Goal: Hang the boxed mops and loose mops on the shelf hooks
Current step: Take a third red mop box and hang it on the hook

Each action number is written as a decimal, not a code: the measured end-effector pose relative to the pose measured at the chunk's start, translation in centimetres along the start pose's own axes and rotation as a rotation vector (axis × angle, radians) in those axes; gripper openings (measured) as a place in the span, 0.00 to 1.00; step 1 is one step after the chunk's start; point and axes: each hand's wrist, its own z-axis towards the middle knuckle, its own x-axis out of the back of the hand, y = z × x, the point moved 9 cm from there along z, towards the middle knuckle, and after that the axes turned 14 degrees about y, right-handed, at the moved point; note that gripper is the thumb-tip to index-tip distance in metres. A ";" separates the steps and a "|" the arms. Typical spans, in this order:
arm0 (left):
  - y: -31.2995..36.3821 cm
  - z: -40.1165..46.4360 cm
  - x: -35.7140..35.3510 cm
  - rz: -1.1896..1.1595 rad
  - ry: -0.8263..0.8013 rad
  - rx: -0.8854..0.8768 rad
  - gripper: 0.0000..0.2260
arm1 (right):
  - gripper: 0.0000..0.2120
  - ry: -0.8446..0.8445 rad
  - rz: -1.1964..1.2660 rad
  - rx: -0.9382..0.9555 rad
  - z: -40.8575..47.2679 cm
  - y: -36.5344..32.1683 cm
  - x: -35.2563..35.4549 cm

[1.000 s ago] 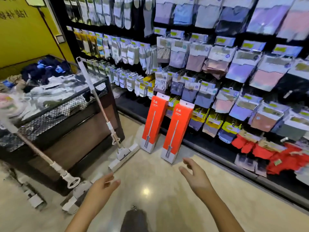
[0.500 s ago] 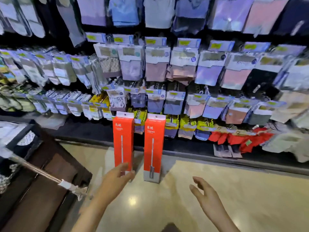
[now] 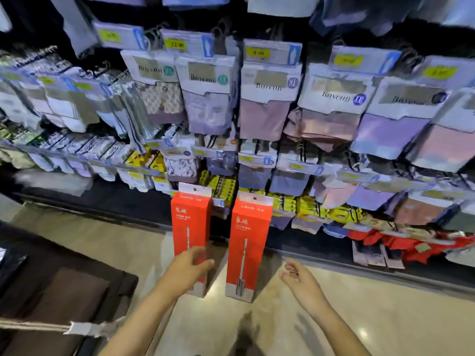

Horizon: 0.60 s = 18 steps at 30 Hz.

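Note:
Two tall orange-red mop boxes stand upright on the floor and lean against the shelf base, the left box (image 3: pixel 191 222) close beside the right box (image 3: pixel 248 227). Each has a white hang tab with a hole at its top. My left hand (image 3: pixel 183 271) lies over the lower front of the left box, fingers spread, not closed around it. My right hand (image 3: pixel 302 283) hovers open, a little right of the right box and apart from it. A loose mop's beige handle (image 3: pixel 30 325) with a white joint pokes in at the bottom left.
The shelf wall is packed with hanging packs of underwear and socks (image 3: pixel 264 104) on hooks with yellow price tags. A dark brown display bin (image 3: pixel 64 291) stands at the left. The black shelf base (image 3: pixel 359 268) runs along the glossy beige floor (image 3: pixel 385 317).
The view has swung right and closer to the shelf; the bin and loose mops slid out to the left. Both hands have moved forward, and my left hand now reaches the left box.

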 end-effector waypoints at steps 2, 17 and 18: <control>-0.8 3.6 -1.0 0.015 -0.016 0.025 0.22 | 0.24 -0.035 0.007 -0.060 3.2 -0.3 -2.0; -5.0 25.3 -14.3 -0.057 -0.263 0.043 0.36 | 0.48 0.006 -0.045 0.036 23.6 0.7 -10.0; -5.0 26.2 -15.1 -0.037 -0.284 0.018 0.39 | 0.50 -0.018 -0.021 0.024 24.5 1.2 -10.4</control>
